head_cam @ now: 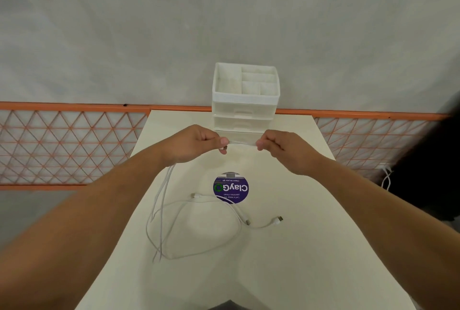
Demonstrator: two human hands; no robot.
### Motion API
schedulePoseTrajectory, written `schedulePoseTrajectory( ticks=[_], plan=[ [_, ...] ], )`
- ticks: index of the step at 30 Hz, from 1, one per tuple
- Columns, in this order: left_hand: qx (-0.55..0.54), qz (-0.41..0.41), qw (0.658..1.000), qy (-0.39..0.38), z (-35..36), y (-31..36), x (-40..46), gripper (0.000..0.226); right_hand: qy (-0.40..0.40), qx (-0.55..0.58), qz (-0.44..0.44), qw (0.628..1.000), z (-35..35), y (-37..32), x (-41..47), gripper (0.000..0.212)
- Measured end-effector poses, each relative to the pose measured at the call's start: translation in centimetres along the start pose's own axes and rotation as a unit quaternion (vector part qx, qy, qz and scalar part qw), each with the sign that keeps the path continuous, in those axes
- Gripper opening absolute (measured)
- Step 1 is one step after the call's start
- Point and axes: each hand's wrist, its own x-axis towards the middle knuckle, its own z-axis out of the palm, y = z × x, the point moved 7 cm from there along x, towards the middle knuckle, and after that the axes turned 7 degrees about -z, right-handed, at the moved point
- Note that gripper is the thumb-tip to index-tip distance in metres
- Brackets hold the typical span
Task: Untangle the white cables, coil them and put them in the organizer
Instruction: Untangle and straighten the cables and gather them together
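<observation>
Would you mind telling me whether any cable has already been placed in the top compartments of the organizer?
No, the top compartments of the organizer show only bare white walls, while the cables lie on the table or hang from the hands.

White cables [199, 212] with silver plug ends, on a cream surface [286, 260]. White organizer [245, 100], semi-translucent drawers. Round purple sticker [231, 187] with white lettering and a green ring. Orange railing [74, 145] with a criss-cross triangular lattice. Pale grey floor [124, 23] beyond. Black shape [433, 170] at right.
</observation>
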Motion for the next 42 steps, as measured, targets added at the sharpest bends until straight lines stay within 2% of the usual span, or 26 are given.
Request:
schedulePoseTrajectory(
  ticks=[3, 5, 8, 10, 12, 15, 21, 25, 30, 34, 37, 38, 40, 42],
  plan=[
    [-0.002, -0.014, 1.0, 0.011, -0.1, -0.7, -0.1, 0.039, -0.047, 0.026, -0.016, 0.998, 0.6, -0.1, -0.6, 0.014],
    [-0.001, -0.02, 1.0, 0.016, -0.1, -0.7, -0.1, 0.038, -0.031, 0.02, -0.035, 0.999, 0.4, -0.2, -0.5, 0.009],
    [0.003, -0.031, 0.999, 0.013, 0.0, -0.8, -0.1, 0.039, 0.028, 0.016, -0.026, 0.999, -0.7, 0.1, -0.4, 0.014],
    [0.006, -0.04, 0.999, 0.011, -0.1, -0.9, -0.1, 0.039, -0.001, 0.033, 0.005, 0.999, -0.5, 0.6, -0.5, 0.019],
    [0.014, -0.043, 0.999, 0.01, -0.1, -0.8, -0.1, 0.039, -0.042, 0.096, 0.026, 0.994, 0.2, 0.9, -0.8, 0.021],
    [0.017, -0.047, 0.999, 0.003, 0.0, -0.8, 0.0, 0.039, -0.05, 0.163, 0.056, 0.984, 0.1, 1.2, -1.2, 0.026],
    [-0.017, -0.069, 0.997, 0.022, -0.7, -1.0, 0.1, 0.04, -0.032, 0.134, 0.077, 0.988, 0.4, 1.7, -1.5, 0.046],
    [-0.009, -0.065, 0.997, 0.029, -1.5, -1.0, 0.2, 0.039, -0.055, 0.106, 0.059, 0.991, 1.1, 2.7, -1.9, 0.038],
    [0.018, -0.042, 0.999, 0.011, -0.8, 0.3, 0.5, 0.038, -0.069, 0.067, 0.068, 0.993, 1.5, 4.0, -2.0, 0.038],
    [0.018, -0.033, 0.999, 0.004, -0.7, 1.1, 0.7, 0.038, -0.07, 0.019, 0.053, 0.996, 2.4, 3.3, -1.2, 0.025],
    [0.037, -0.031, 0.999, -0.008, -0.3, 1.5, 0.7, 0.037, -0.022, 0.1, 0.039, 0.994, 2.5, 0.4, 0.3, 0.056],
    [0.043, -0.03, 0.998, -0.017, 0.0, 1.7, 0.6, 0.037, -0.02, 0.142, 0.033, 0.989, 2.4, -0.9, 1.0, 0.054],
    [0.042, -0.031, 0.998, -0.044, 0.6, 2.0, 0.4, 0.041, -0.049, 0.205, 0.028, 0.977, 2.5, -3.3, 2.3, 0.035],
    [0.008, -0.037, 0.997, -0.071, 0.9, 2.0, 0.5, 0.044, -0.079, 0.221, 0.011, 0.972, 2.8, -5.2, 3.1, 0.04]
  ],
)
